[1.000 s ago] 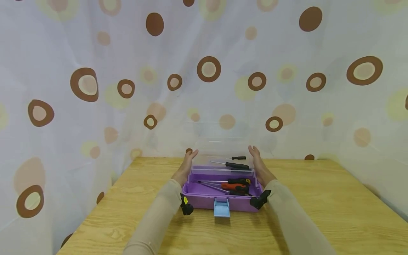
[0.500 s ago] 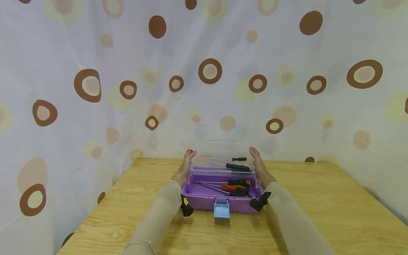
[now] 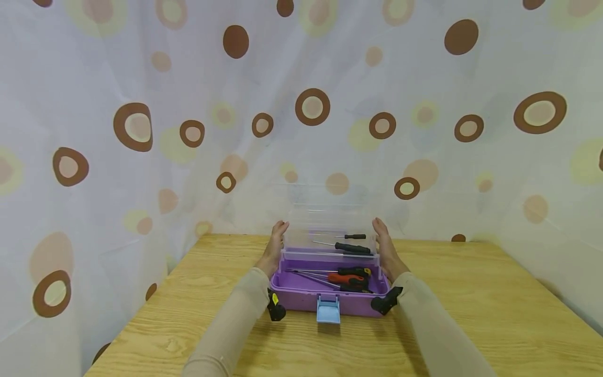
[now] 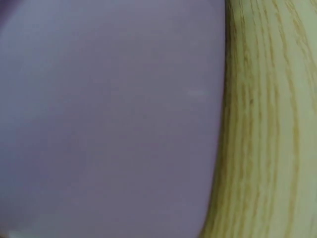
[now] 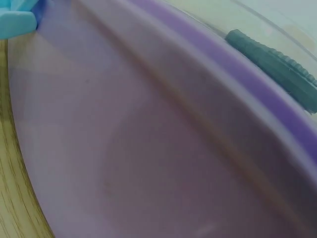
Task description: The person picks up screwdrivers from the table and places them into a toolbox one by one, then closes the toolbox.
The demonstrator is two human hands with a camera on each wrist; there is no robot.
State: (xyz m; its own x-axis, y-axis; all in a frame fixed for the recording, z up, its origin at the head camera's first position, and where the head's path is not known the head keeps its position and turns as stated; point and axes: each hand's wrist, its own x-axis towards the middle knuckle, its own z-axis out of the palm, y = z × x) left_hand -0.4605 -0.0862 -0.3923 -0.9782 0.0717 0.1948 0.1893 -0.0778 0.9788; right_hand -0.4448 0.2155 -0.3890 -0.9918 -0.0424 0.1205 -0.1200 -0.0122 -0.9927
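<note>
A purple toolbox point(image 3: 301, 301) stands on the table with a light-blue latch point(image 3: 328, 309) hanging down at its front. Inside lie several screwdrivers, among them one with a red-orange handle point(image 3: 346, 279). Behind them is a clear plastic part point(image 3: 301, 241), through which a black-handled screwdriver point(image 3: 352, 248) and a smaller black one point(image 3: 355, 236) show. My left hand point(image 3: 272, 250) lies along the box's left side, fingers extended upward. On the opposite side my right hand point(image 3: 388, 254) mirrors it, fingers straight. The toolbox's wall point(image 4: 114, 119) fills most of the left wrist view.
The wooden table point(image 3: 471, 303) extends to both sides of the toolbox and in front of it. A white curtain with brown and beige dots point(image 3: 312, 107) hangs close behind the table and along its sides.
The head view has shifted slightly, so the scene sits a little lower. Both hands stay at the toolbox's sides, and the box keeps its place on the table.
</note>
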